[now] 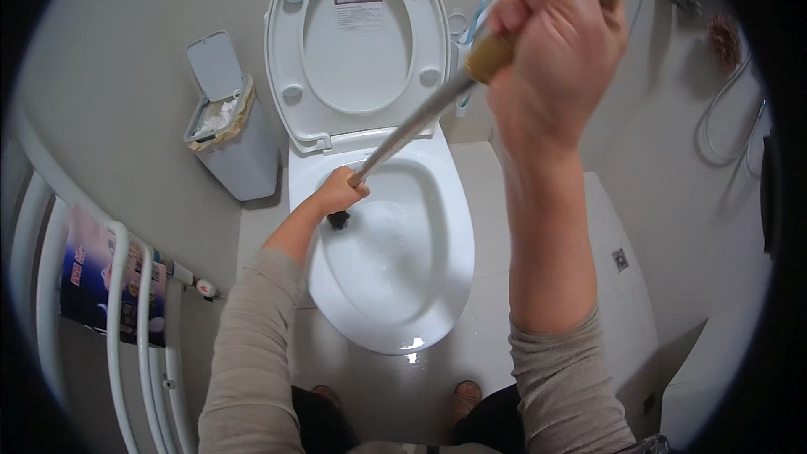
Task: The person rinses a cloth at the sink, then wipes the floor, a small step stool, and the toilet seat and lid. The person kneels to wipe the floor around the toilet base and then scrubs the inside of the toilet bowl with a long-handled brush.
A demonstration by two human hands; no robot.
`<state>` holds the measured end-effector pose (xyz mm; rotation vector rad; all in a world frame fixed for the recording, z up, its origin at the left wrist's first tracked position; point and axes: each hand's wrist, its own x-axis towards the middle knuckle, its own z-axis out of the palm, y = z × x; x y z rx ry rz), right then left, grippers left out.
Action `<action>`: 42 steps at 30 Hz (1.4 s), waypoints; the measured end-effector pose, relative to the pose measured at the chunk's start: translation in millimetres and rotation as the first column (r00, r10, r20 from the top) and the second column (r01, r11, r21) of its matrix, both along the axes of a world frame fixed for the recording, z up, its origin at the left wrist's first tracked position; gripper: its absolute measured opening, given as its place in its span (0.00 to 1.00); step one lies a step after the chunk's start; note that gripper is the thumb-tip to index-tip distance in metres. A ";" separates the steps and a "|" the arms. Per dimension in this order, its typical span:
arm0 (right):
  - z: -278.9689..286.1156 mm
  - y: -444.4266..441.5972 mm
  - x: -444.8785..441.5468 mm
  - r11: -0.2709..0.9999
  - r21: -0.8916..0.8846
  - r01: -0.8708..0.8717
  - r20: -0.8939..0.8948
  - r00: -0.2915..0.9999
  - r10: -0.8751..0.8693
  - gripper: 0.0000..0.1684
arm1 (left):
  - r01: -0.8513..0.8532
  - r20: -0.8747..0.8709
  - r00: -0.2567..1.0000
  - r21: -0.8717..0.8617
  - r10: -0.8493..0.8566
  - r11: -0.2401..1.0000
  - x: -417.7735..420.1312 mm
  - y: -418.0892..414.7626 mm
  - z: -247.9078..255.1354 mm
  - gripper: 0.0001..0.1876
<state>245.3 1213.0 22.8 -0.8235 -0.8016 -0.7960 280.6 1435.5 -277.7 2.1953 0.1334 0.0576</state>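
Note:
A long-handled toilet brush [413,123] slants across the white toilet bowl [455,246]. My right hand [558,50] grips its gold-coloured upper handle, high at the upper right and close to the camera. Lower down, my left hand [343,191] is closed around the grey metal shaft, over the left side of the bowl. The dark brush head [338,220] shows just below my left hand, against the bowl's inner left wall. Part of the head is hidden by that hand. Behind the bowl, the toilet seat and lid [358,38] are raised; the lid bears a printed label.
A grey waste bin [243,167] with its lid up holds white paper, left of the toilet. White rails [116,302] with a printed package [88,277] stand at the far left. A holder with brushes [462,53] hangs behind. A floor drain [620,260] lies at right.

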 end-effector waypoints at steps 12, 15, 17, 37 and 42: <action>29.9 -2.1 46.8 0.863 -0.409 -0.297 -0.189 0.953 0.238 0.25 | 0.254 0.071 0.967 -0.263 -0.244 0.931 73.2 -81.9 -1.0 0.18; 20.4 32.3 60.9 0.757 -0.398 -0.518 -0.348 0.849 0.397 0.27 | 0.080 -0.042 0.995 -0.252 -0.094 0.964 54.4 -19.3 -16.3 0.15; 10.4 59.2 58.8 0.885 -0.321 -0.336 -0.272 0.928 0.254 0.28 | -0.004 -0.088 0.996 -0.193 -0.014 0.981 29.3 7.1 -17.2 0.17; 36.3 62.9 67.6 0.960 -0.279 0.000 -0.026 1.000 -0.007 0.19 | -0.170 0.172 0.962 -0.226 0.211 0.959 73.3 -36.7 -9.7 0.19; -0.3 34.4 59.2 0.942 -0.321 0.099 -0.107 0.984 -0.140 0.21 | -0.208 0.240 0.930 -0.277 0.277 0.938 75.4 -79.3 -46.1 0.17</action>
